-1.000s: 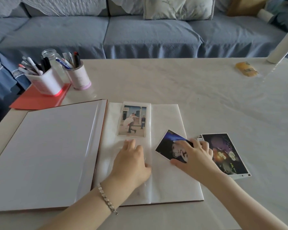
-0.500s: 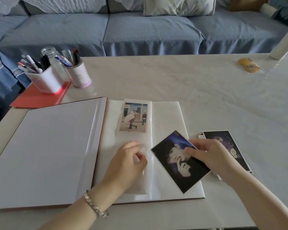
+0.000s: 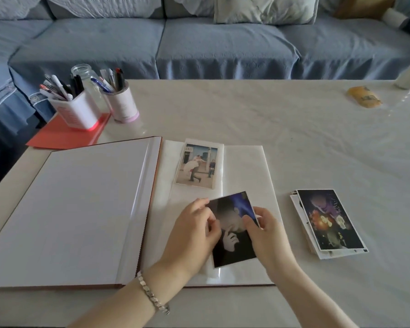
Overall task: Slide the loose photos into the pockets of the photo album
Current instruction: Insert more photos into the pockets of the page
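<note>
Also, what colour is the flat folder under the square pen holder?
The folder is plain coral red; the head view, the only one, shows it well.

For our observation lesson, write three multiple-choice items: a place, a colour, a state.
1. Where is the stack of loose photos? A on a cushion; B right of the album; C in a pen cup.
2. What colour is the sofa? A blue; B red; C black.
3. The dark photo is: A lying untouched; B held by left hand and right hand; C fully pocketed.
Key: 1 B, it lies beside the album's right page. 2 A, its covers are blue. 3 B, both pinch its edges.
</note>
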A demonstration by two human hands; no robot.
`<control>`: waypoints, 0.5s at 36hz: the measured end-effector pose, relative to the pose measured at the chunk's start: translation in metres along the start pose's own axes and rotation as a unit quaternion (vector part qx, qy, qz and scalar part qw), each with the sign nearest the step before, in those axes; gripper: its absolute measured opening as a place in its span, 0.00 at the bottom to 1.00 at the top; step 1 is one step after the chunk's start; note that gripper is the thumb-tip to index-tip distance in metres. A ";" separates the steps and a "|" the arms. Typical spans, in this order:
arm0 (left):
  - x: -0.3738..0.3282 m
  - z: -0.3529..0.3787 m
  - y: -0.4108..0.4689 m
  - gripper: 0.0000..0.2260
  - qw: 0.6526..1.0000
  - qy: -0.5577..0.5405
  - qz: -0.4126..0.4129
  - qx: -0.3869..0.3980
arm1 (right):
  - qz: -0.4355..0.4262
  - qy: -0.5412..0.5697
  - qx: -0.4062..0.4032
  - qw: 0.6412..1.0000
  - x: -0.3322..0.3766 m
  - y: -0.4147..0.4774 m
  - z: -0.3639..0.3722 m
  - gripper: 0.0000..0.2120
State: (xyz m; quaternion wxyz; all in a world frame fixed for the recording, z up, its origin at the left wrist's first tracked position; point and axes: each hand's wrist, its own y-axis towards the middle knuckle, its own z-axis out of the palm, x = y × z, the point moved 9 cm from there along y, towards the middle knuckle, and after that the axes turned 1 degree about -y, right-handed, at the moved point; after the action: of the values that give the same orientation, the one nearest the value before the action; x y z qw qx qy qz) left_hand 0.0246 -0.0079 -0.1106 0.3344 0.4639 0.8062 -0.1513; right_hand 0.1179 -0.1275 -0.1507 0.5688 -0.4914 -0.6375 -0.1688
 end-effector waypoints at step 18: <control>0.056 -0.004 -0.022 0.28 0.942 0.310 0.011 0.129 | -0.056 -0.039 -0.013 0.998 0.000 -0.004 -0.001 0.10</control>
State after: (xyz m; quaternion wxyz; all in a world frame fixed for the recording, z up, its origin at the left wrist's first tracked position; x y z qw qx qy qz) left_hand -0.0145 0.0190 -0.1470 0.0072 0.5362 0.8382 -0.0994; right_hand 0.1149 -0.1300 -0.1491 0.5266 -0.4685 -0.6836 -0.1893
